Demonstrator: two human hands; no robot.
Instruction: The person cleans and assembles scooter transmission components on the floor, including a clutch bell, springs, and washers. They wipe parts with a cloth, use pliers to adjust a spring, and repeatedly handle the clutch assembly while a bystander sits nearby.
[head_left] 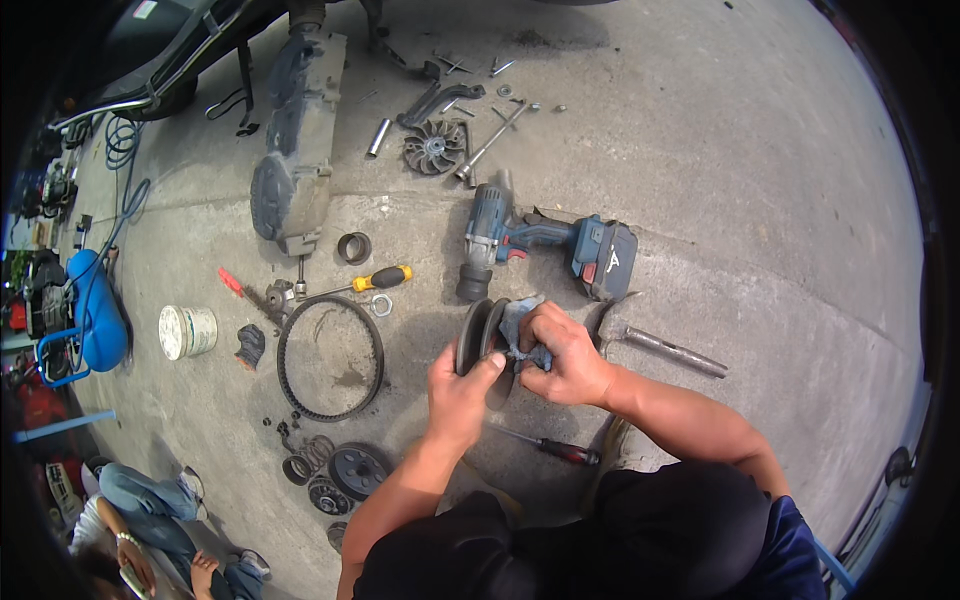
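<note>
My left hand point(458, 398) grips a dark metal pulley point(472, 335) made of two round discs, with the thumb across its near side. On the pulley's right side, my right hand point(570, 360) is closed round a bunched blue-grey rag point(518, 322) and presses it to the metal. Just beyond the pulley lies a blue cordless impact wrench point(487, 235) with its battery point(605, 258) at the right. To the left, a toothed rubber belt point(378, 352) rests in a loop on the floor. Below the hands is a screwdriver with a red and black handle point(570, 453).
A hammer point(665, 350) lies right of my hands. Leftward are a yellow-handled screwdriver point(385, 279), a white tub point(188, 332) and a glove point(250, 345). Farther off are a long engine cover point(298, 150), a fan wheel point(434, 147) and several tools. A seated person point(150, 520) is lower left.
</note>
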